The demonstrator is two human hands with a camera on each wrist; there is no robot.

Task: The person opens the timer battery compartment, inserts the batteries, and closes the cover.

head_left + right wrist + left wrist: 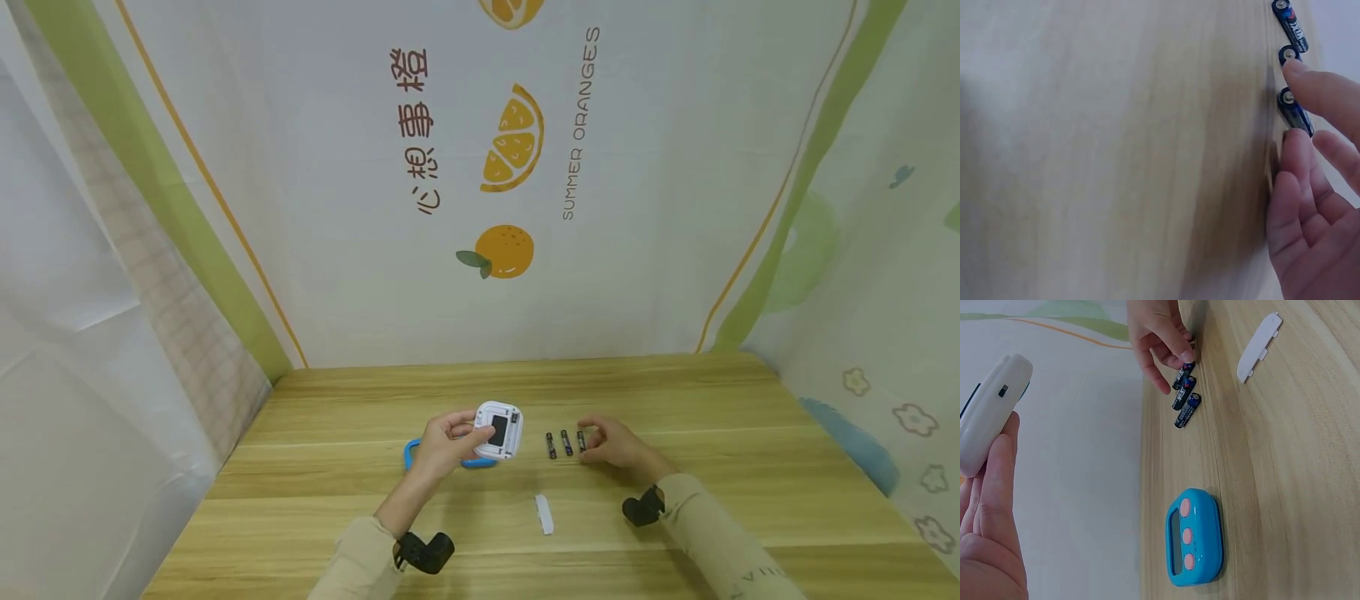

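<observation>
My left hand [448, 443] holds a white timer [513, 442] above the table, its back facing up, with the thumb across a black rectangle. The battery slot along its back is uncovered. Three dark AAA-size batteries [567, 442] lie side by side to its right. My right hand [617, 442] is at the rightmost battery [1295, 114], thumb and fingers spread about it; no firm grip shows. A white battery cover [543, 514] lies nearer me. Partly hidden behind my left hand in the head view, a blue timer [1210, 540] with three pink buttons rests on the table.
The wood-grain table [322, 517] ends at a white curtain [337, 275] printed with oranges at the back. Similar cloth hangs at both sides. Black cameras [426, 552] are strapped to both wrists.
</observation>
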